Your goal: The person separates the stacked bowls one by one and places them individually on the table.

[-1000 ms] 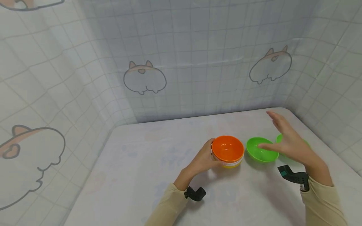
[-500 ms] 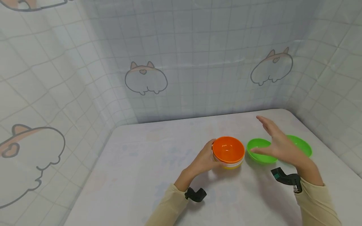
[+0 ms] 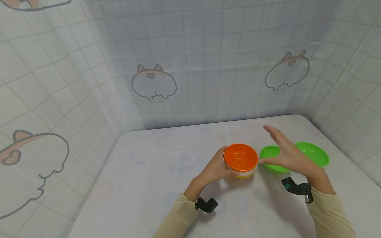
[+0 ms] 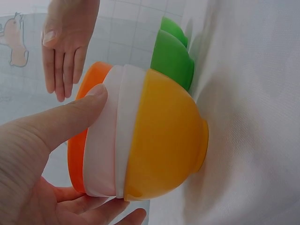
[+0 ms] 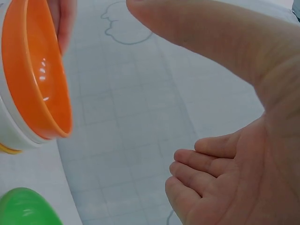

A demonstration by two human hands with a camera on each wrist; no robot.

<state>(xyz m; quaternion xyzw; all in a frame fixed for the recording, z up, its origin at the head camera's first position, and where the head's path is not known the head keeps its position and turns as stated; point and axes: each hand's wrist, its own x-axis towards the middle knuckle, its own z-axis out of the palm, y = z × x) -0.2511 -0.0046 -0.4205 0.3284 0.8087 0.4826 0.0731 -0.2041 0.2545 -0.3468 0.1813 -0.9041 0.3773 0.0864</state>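
My left hand grips a stack of nested bowls, thumb on the near side and fingers round the far left. On top sits the orange bowl; under it show white bowls, and a yellow bowl forms the base, close to the table. To the right, my right hand hovers with straight fingers and thumb spread wide, holding nothing. Its thumb tip overlaps the gap beside the orange rim in the head view. Below that hand, a green bowl is partly hidden by it.
A second green bowl stands farther right, partly behind the right hand. The white-covered table stretches left and toward the front. Grid-patterned sheets with animal drawings hang behind and at both sides.
My right hand has moved left and slightly down, over the nearer green bowl toward the stack, uncovering the farther green bowl. The left hand and the stack hold almost still.
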